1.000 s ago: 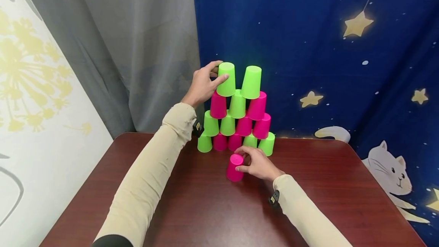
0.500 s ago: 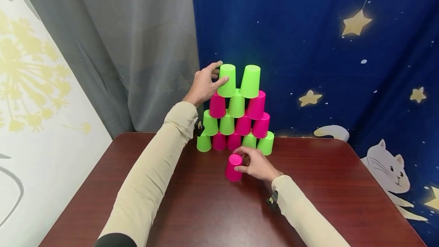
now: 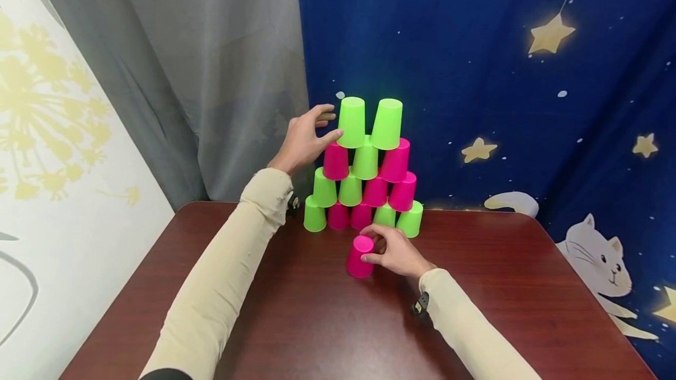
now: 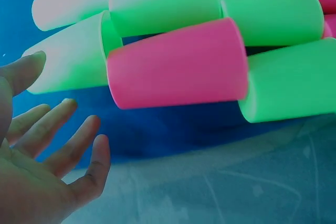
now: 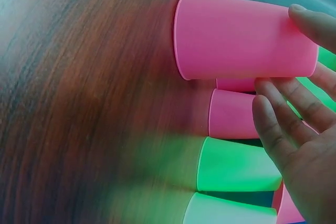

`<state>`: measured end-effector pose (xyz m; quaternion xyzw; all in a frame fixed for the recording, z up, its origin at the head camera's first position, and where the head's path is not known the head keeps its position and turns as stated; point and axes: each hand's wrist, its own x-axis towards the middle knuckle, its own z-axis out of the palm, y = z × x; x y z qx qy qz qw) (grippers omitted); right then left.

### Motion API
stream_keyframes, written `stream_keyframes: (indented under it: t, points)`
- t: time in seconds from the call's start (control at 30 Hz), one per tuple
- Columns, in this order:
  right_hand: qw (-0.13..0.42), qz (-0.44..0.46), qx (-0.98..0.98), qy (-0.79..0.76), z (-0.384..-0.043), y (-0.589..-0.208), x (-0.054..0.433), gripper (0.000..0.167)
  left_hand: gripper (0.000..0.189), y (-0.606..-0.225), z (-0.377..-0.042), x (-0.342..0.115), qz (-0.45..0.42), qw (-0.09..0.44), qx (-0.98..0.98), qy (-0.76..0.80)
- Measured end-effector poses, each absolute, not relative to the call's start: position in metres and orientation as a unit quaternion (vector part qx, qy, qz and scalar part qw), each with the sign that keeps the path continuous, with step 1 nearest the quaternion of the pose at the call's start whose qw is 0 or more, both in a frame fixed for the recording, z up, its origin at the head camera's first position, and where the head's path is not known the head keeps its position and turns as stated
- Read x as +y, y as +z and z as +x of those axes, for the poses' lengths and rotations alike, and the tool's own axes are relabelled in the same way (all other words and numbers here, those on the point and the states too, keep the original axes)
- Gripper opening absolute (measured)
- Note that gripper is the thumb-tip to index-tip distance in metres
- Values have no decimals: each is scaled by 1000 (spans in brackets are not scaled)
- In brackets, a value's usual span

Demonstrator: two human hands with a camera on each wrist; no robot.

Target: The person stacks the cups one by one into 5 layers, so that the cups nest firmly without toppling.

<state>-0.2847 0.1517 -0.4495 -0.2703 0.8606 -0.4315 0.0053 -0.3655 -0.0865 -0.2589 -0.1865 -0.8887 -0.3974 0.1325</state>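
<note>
Upside-down green and pink plastic cups form a stepped pyramid at the table's back, topped by a left green cup [image 3: 352,122] and a right green cup [image 3: 387,124]. My left hand [image 3: 306,138] is beside the left top cup, fingers spread apart from it; its thumb tip is at the cup's lower side, touching or just off it. In the left wrist view, the palm and loose fingers [image 4: 86,145] hold nothing. In front of the pyramid a single pink cup [image 3: 360,258] stands upside down on the table, its upper part held between my right hand's [image 3: 398,253] thumb and fingers.
The third row has a pink cup [image 3: 335,162], a green cup [image 3: 365,158] and another pink cup [image 3: 396,160]. Below are two wider rows of several cups. A brown wooden table [image 3: 475,286] carries everything. Behind it hang a grey curtain [image 3: 232,75] and a blue starry curtain [image 3: 449,63].
My left hand has let go of the left top green cup and drawn back left and slightly down. The cup stays on the pyramid. My right hand and its pink cup have hardly moved.
</note>
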Motion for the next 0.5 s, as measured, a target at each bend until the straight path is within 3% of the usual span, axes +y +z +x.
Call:
stream_keyframes:
  t: [0.23,0.5]
  points:
    - [19,-257,870,-421,-288,-442,155,47,55,-298,-339,-121,-199,158,-865,-432]
    - [16,-256,876,-409,-294,-419,158,52,45,-368,-306,-140,-189,131,-882,-411]
